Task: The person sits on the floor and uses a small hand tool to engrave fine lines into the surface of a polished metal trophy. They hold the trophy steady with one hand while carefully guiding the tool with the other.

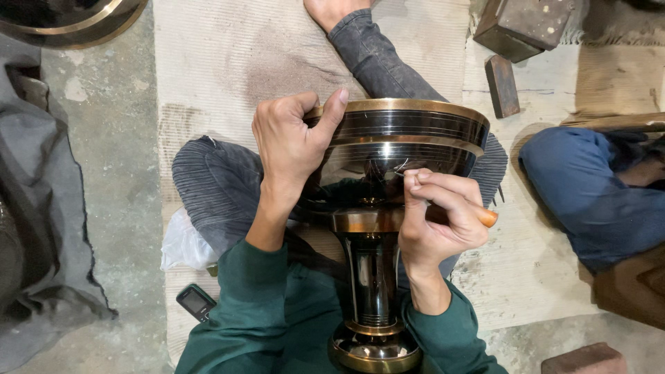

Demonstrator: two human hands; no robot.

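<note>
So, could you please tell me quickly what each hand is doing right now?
Left hand: closed on the rim of the metal vessel.
Right hand: closed on an orange-handled tool.

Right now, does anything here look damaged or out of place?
Little stands out. Fine pale scratch lines mark the dark vase where the right hand presses its tool. A mobile phone lies loose beside the mat.

My floor workshop, me cross-legged on a worn mat, bare concrete floor at nine o'clock, wooden blocks at one o'clock, brass vessel rim at eleven o'clock.
</note>
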